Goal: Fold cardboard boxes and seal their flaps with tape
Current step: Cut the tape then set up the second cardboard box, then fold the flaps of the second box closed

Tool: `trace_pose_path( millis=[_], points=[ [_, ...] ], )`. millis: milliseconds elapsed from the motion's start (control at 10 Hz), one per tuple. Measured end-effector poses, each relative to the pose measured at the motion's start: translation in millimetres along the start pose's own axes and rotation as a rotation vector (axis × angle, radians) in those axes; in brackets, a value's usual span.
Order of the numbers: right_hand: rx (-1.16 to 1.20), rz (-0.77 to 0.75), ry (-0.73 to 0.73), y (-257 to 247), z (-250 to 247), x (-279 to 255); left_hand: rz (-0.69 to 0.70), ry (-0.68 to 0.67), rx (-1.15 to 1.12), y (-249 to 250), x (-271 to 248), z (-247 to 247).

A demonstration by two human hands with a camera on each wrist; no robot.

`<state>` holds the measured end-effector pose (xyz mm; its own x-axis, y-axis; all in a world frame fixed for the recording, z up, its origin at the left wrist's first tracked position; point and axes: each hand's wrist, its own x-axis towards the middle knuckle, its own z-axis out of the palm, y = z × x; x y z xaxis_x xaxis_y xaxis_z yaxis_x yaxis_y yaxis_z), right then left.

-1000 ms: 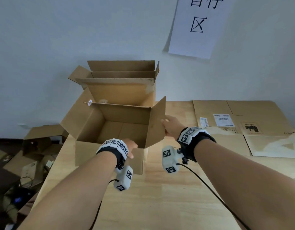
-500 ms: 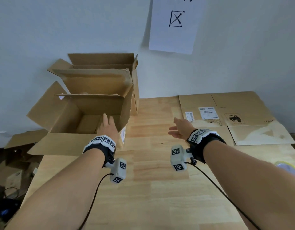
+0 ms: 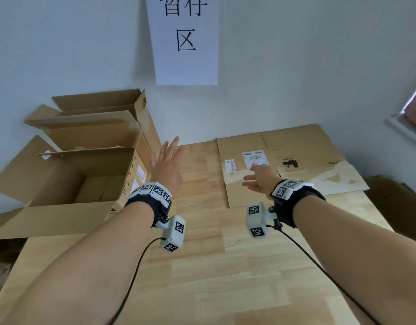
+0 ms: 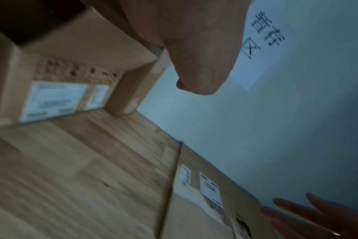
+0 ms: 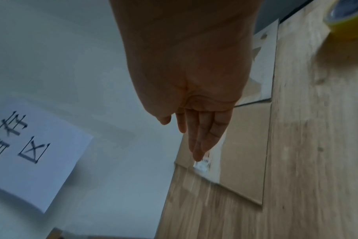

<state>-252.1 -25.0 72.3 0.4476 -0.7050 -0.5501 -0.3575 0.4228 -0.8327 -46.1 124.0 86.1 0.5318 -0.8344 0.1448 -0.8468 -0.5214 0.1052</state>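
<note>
2 bare hands hang over the wooden table (image 3: 202, 266), neither holding anything. At centre frame the left hand (image 3: 166, 167) has straight fingers, just right of the open cardboard box (image 3: 85, 179) at the left edge. Right of centre, the right hand (image 3: 260, 179) is flat above the flattened cardboard (image 3: 296, 146). A yellow tape roll (image 5: 349, 21) shows in the right wrist view's upper right corner.
</note>
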Motion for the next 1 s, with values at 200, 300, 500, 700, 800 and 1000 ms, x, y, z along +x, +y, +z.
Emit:
trace_pose_path(
  millis=[200, 300, 500, 700, 800, 1000],
  points=[
    [0.083, 0.028, 0.140, -0.3, -110.5, 3.2, -0.039, -0.205, -0.151, 101.1, 20.7, 37.7],
    [0.059, 0.055, 0.215, 1.5, -157.1, 13.4, -0.094, -0.232, -0.217, 131.6, 31.9, 61.7],
    [0.065, 0.177, 0.333, 2.9, -208.8, 52.9, -0.246, -0.363, -0.433, 154.4, 62.8, 115.3],
    [0.021, 0.250, 0.317, 13.9, -222.8, 99.7, -0.551, -0.437, -0.610, 150.6, 92.8, 161.9],
    [0.012, 0.325, 0.278, 26.8, -221.8, 118.1, -0.647, -0.525, -0.549, 144.0, 101.7, 179.3],
    [-0.210, 0.382, 0.181, 44.6, -212.7, 143.0, -0.769, -0.643, -0.606, 134.1, 113.6, 199.9]
  ],
)
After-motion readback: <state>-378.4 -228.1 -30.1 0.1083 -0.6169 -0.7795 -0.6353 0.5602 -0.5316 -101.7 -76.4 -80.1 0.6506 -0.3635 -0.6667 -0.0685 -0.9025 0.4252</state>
